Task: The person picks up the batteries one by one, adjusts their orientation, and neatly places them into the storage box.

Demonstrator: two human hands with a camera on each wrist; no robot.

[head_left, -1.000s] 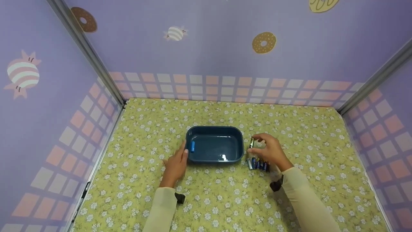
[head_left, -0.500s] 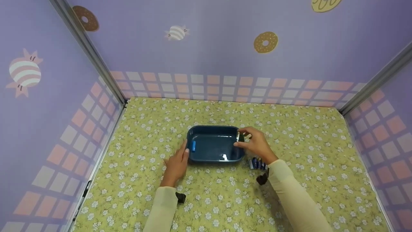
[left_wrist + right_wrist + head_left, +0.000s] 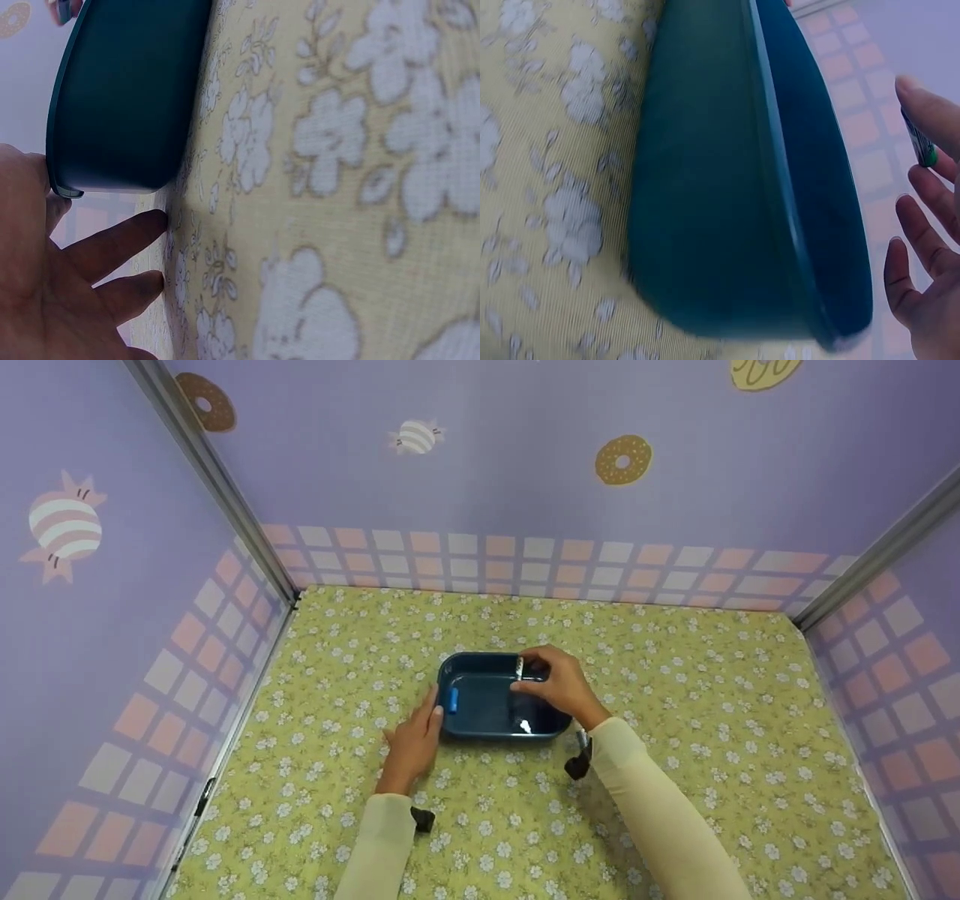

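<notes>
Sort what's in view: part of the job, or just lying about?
Likely job:
dark blue tub, touched by left hand
battery pinched by right hand
blue cylinder inside tub
silvery cylinder by right wrist

Likely just there:
floral cloth
unclear dark item at cloth's left edge

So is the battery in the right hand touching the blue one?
Apart. The head view shows the floor of the tub between the blue battery and the held battery in the right hand.

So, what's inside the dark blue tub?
A blue cylinder lies near its left wall. The right grip, pinching a battery over the tub, covers part of the right side; I can't see beneath.
</notes>
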